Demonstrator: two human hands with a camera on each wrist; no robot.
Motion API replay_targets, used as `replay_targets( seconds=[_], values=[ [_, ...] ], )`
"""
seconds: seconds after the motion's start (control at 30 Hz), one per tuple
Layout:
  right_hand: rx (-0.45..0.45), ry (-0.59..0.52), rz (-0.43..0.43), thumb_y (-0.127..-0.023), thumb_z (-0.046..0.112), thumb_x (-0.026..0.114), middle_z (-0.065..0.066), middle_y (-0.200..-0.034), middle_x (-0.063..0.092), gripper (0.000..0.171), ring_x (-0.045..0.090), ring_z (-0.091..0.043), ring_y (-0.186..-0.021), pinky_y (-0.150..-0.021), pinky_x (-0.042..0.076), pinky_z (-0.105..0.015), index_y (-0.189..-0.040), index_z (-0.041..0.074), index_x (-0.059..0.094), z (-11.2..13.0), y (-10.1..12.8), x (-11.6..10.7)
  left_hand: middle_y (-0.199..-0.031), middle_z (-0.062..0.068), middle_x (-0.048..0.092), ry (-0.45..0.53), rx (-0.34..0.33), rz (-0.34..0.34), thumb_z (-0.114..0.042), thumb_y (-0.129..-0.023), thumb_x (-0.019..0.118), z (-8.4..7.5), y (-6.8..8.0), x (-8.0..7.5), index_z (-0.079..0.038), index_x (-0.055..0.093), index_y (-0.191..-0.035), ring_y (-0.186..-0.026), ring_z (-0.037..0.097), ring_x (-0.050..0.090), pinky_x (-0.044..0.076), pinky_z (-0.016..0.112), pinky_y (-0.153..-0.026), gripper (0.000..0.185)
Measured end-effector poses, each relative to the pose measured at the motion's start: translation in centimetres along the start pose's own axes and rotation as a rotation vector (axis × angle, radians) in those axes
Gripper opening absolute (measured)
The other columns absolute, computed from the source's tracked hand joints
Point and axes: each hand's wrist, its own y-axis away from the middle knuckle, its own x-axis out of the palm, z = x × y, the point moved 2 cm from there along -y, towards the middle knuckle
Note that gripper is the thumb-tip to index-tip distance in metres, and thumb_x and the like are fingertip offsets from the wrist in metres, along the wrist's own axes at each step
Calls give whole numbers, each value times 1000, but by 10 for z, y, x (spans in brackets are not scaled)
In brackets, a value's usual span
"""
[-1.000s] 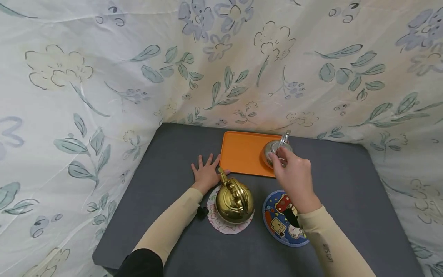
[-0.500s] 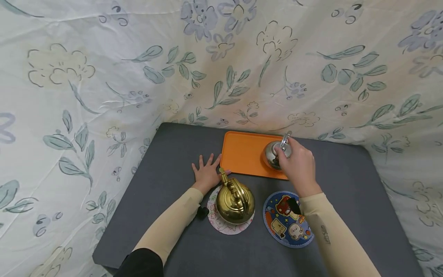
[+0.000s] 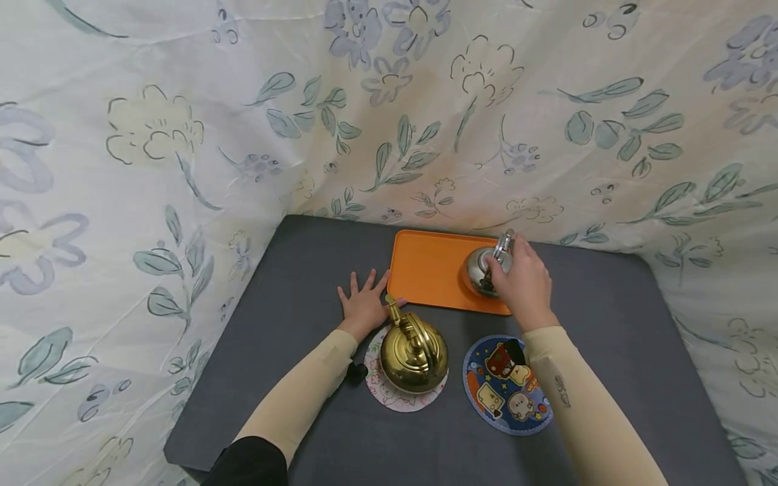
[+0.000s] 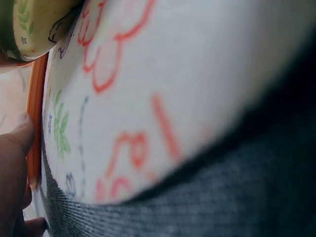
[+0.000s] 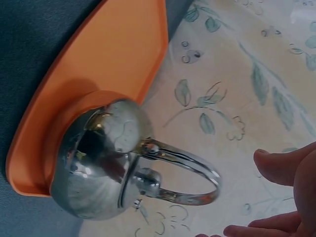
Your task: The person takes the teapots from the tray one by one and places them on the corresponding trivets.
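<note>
A silver teapot (image 5: 98, 163) with an upright loop handle stands on the right end of the orange tray (image 3: 434, 266). My right hand (image 3: 527, 287) is just right of the teapot. In the right wrist view its thumb and fingers are spread apart, with a gap to the handle. My left hand (image 3: 363, 310) lies with fingers spread at the tray's left edge, the thumb touching the rim. Close to that hand a gold teapot (image 3: 413, 354) sits on a round pink-and-white mat (image 3: 395, 398); its spout points toward the tray.
A round blue cartoon mat (image 3: 507, 398) lies in front of the tray, partly under the right forearm. The dark grey table (image 3: 614, 337) meets a floral curtain (image 3: 486, 135) at the back and sides.
My right hand has let go of the silver teapot's handle and opened, shifting to its right. The silver teapot has come to rest slightly further right. My left hand stays put.
</note>
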Motion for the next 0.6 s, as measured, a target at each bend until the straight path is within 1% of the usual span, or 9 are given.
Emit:
replay_targets(
  seconds=[0.1, 0.13, 0.33, 0.43, 0.53, 0.6],
  values=[
    [19, 1, 21, -99, 35, 64, -35, -147, 45, 81, 52, -56, -124, -100, 43, -69, -156, -9, 26, -4, -6, 4, -169, -6, 16, 4, 1, 5, -88, -83, 41, -1, -1, -1, -48, 15, -159, -156, 43, 1, 7, 75, -116, 91],
    [16, 0, 23, -99, 35, 64, -36, -146, 47, 81, 54, -56, -122, -99, 43, -69, -155, -10, 26, -4, -7, 5, -169, -6, 17, 7, 2, 6, -88, -83, 41, -1, -1, -1, -48, 15, -159, -156, 43, 1, 7, 75, -116, 91],
    [-2, -25, 16, -99, 30, 64, -40, -132, 56, 77, 62, -56, -106, -90, 50, -66, -150, -16, 31, -7, -18, 12, -169, -6, 17, 6, 7, 7, -88, -83, 41, -1, -3, -2, -48, 16, -160, -156, 43, 2, 8, 75, -116, 90],
    [7, -30, 26, -99, 29, 64, -38, -121, 62, 72, 66, -54, -97, -82, 55, -62, -147, -17, 36, -8, -23, 16, -169, -5, 17, 0, 11, 4, -87, -84, 40, -1, -4, -2, -47, 17, -160, -156, 44, 3, 7, 76, -116, 89],
    [10, -26, 30, -99, 28, 65, -33, -103, 66, 58, 68, -51, -86, -72, 57, -59, -135, -15, 49, -10, -27, 21, -169, -5, 17, 8, 11, 7, -88, -83, 40, -1, -4, -3, -47, 17, -160, -156, 43, 2, 7, 76, -116, 89],
    [15, -25, 33, -99, 28, 66, -30, -94, 67, 51, 69, -50, -81, -68, 58, -58, -126, -13, 53, -11, -29, 24, -169, -5, 17, 14, 10, 13, -88, -83, 40, -1, -4, -4, -47, 17, -160, -156, 43, 1, 6, 76, -116, 90]
  ],
)
